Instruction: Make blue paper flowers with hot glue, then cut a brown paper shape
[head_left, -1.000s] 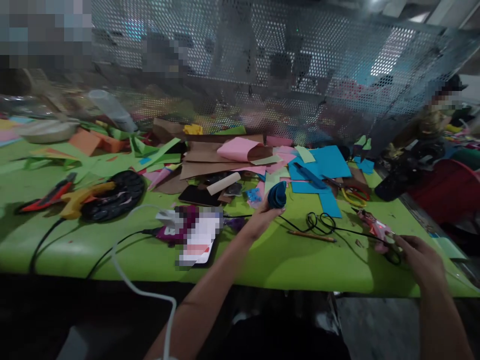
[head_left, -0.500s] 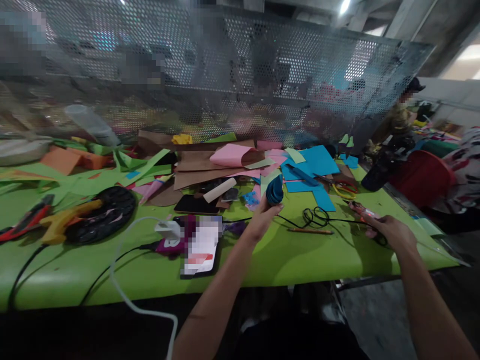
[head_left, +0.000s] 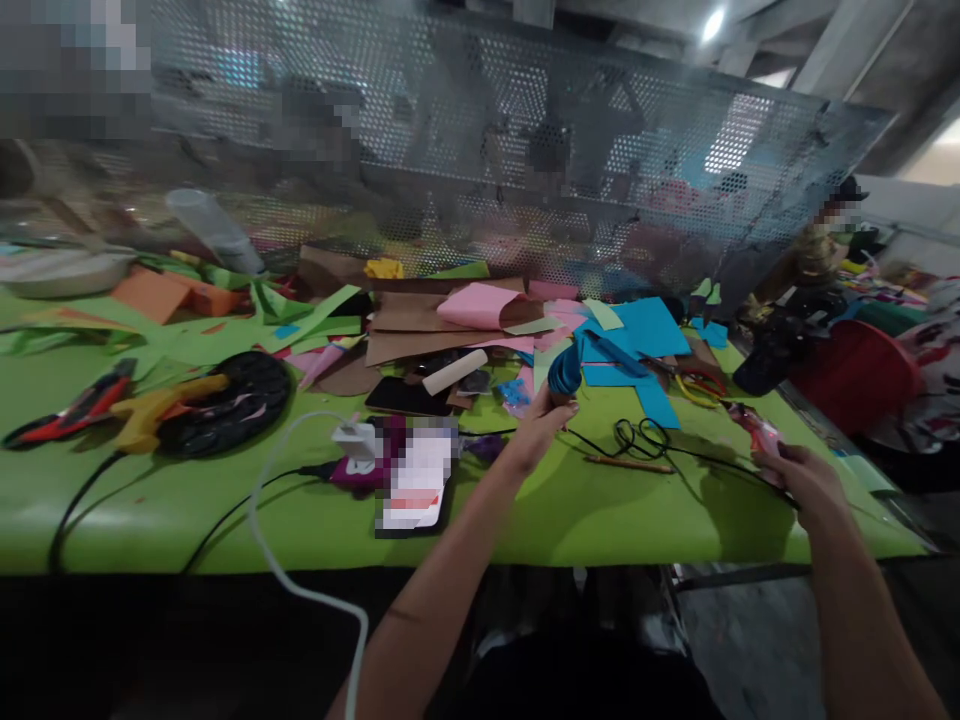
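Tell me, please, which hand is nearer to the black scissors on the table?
Left. The left hand, holding a blue paper roll, is just left of the black scissors; the right hand, gripping a pink glue gun, is farther off to their right.

Dim light, and the whole frame was slightly blurred.
A ceiling lamp (head_left: 712,22) glared upper right, daylight glowed through the perforated screen (head_left: 750,130), the right hand (head_left: 799,480) cast a soft shadow on the green table (head_left: 600,520), and the edges bowed.

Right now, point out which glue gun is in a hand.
The pink glue gun, held in the right hand; the yellow glue gun lies untouched far left beside a black round tray.
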